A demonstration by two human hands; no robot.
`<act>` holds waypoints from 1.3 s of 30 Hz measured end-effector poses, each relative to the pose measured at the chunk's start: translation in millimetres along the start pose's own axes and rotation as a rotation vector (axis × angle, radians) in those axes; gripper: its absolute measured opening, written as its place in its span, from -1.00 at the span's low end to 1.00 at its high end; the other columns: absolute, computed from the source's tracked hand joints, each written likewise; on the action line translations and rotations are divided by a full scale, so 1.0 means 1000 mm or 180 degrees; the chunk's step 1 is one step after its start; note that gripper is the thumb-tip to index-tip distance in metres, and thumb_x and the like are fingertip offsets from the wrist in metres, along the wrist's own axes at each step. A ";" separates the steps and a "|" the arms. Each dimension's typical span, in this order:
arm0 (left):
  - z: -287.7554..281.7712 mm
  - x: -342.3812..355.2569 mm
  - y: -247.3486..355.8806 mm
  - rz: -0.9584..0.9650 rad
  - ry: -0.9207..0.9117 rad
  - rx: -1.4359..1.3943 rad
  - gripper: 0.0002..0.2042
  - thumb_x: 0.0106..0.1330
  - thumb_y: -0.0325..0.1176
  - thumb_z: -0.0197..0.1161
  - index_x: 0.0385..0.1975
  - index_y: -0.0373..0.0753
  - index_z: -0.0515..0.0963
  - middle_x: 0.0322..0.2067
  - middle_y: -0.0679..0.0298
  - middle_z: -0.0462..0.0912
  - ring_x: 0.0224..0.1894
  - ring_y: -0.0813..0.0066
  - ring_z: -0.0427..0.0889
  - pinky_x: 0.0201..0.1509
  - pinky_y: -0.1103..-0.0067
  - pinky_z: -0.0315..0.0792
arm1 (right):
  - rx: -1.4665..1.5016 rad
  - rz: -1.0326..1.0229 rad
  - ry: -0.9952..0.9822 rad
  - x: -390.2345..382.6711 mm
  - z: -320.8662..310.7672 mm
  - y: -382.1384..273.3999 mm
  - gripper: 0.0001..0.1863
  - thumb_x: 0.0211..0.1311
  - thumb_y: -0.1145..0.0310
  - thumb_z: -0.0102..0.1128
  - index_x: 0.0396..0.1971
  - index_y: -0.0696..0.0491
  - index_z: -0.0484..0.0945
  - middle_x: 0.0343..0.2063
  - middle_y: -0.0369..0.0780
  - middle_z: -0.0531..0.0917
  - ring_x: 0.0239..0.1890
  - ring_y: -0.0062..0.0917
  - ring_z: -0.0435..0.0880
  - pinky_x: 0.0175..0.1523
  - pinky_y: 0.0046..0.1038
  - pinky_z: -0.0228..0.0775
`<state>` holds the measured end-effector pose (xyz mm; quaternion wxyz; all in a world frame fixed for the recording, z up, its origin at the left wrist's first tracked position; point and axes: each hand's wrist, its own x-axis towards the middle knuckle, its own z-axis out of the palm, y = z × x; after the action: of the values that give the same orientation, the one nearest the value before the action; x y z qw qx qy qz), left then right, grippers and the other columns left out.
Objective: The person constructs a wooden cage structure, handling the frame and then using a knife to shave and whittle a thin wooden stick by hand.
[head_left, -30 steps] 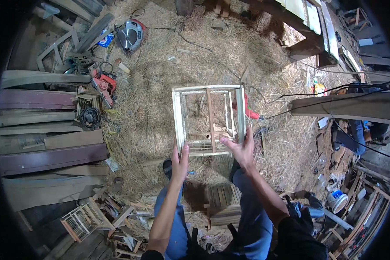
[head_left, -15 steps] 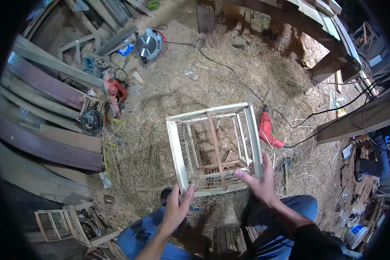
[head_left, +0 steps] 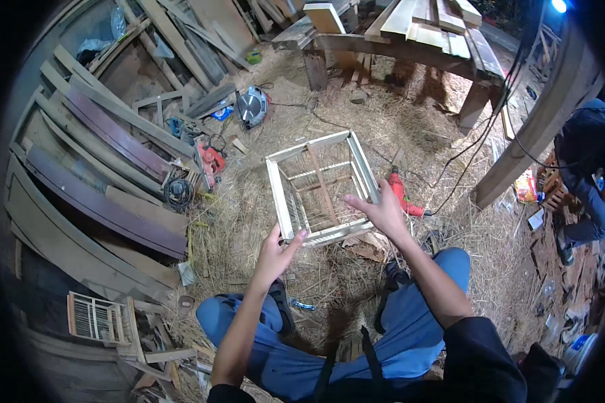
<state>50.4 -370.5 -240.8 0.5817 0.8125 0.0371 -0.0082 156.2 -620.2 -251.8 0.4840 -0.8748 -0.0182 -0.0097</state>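
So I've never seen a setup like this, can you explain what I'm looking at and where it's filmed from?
Sure. There's no machine, just two bare hands: the left hand and the right hand. The view looks down from a wide camera worn on the head, so straight edges bend. Together the hands hold an open wooden frame with thin bars, gripping its near left corner and right side. On the littered ground lie a red drill and a circular saw.
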 end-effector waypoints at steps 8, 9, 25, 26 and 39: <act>0.025 0.000 -0.061 0.0355 0.0179 0.0168 -0.52 0.35 -0.23 0.33 0.13 -0.39 0.41 -0.15 0.19 0.66 -0.15 0.57 0.60 -0.15 0.60 0.53 | 0.0004 0.0256 0.0304 -0.037 0.019 0.046 0.12 -0.22 -0.28 0.52 0.09 0.43 0.35 -0.20 0.18 0.64 -0.10 -0.07 0.68 0.03 -0.15 0.50; 0.023 0.002 -0.062 0.0153 -0.0048 0.0164 -0.46 0.34 -0.20 0.34 0.17 -0.42 0.37 -0.08 0.13 0.63 -0.08 0.52 0.60 -0.06 0.54 0.54 | -0.0018 0.0306 0.0267 -0.033 0.019 0.049 0.11 -0.23 -0.27 0.52 0.07 0.42 0.37 -0.19 0.18 0.64 -0.09 -0.06 0.68 0.03 -0.15 0.49; 0.034 0.023 -0.113 -0.0261 -0.0123 0.0090 -0.33 0.36 -0.11 0.30 0.27 -0.48 0.22 0.04 -0.08 0.57 0.08 0.27 0.58 0.14 0.43 0.46 | -0.0393 0.0539 0.0047 -0.008 0.054 0.078 0.23 -0.26 -0.35 0.50 0.18 0.42 0.29 -0.07 0.22 0.60 0.01 -0.01 0.64 0.14 -0.14 0.43; 0.034 0.024 -0.115 -0.0313 -0.0193 0.0094 -0.34 0.38 -0.15 0.30 0.28 -0.49 0.21 0.08 -0.05 0.54 0.11 0.32 0.54 0.15 0.46 0.45 | -0.0386 0.0539 0.0027 -0.007 0.056 0.084 0.26 -0.26 -0.36 0.50 0.21 0.44 0.26 -0.03 0.24 0.58 0.03 0.00 0.63 0.17 -0.14 0.43; 0.043 0.029 -0.132 -0.0195 -0.0021 0.0307 -0.27 0.34 -0.04 0.29 0.30 -0.44 0.18 0.02 -0.20 0.57 0.05 0.04 0.62 0.12 0.29 0.46 | -0.0495 0.0714 -0.0139 0.001 0.065 0.097 0.32 -0.29 -0.35 0.52 0.25 0.45 0.20 0.00 0.31 0.54 0.09 0.04 0.60 0.20 -0.15 0.41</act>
<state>71.3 -367.1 -380.8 0.5415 0.8380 0.0596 -0.0305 160.7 -616.1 -368.5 0.4122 -0.9063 0.0700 0.0621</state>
